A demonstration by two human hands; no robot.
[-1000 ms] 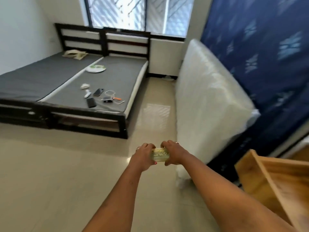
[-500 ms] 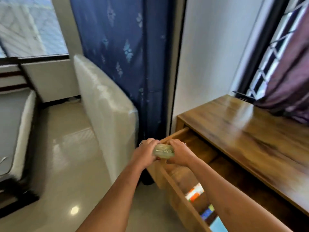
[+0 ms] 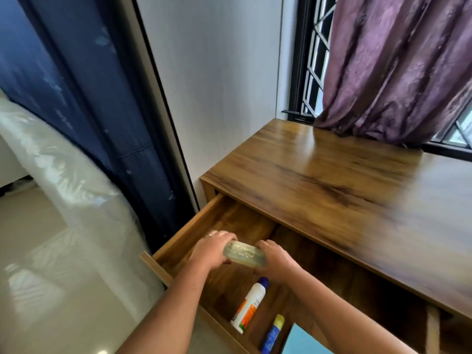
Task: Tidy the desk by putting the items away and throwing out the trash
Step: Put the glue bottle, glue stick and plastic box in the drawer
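A small clear yellowish bottle lies sideways between my two hands, above the open wooden drawer of the desk. My left hand grips its left end and my right hand grips its right end. In the drawer below lie a white and orange bottle with a blue cap, a blue tube with a yellow cap and a light blue flat item.
A plastic-wrapped mattress leans upright at the left, in front of a dark blue curtain. A purple curtain hangs over the desk's far edge by a barred window. Glossy floor tiles lie at the lower left.
My view has swung right from the bed to the desk. Both hands, still holding the bottle, have come over the open drawer, whose contents now show.
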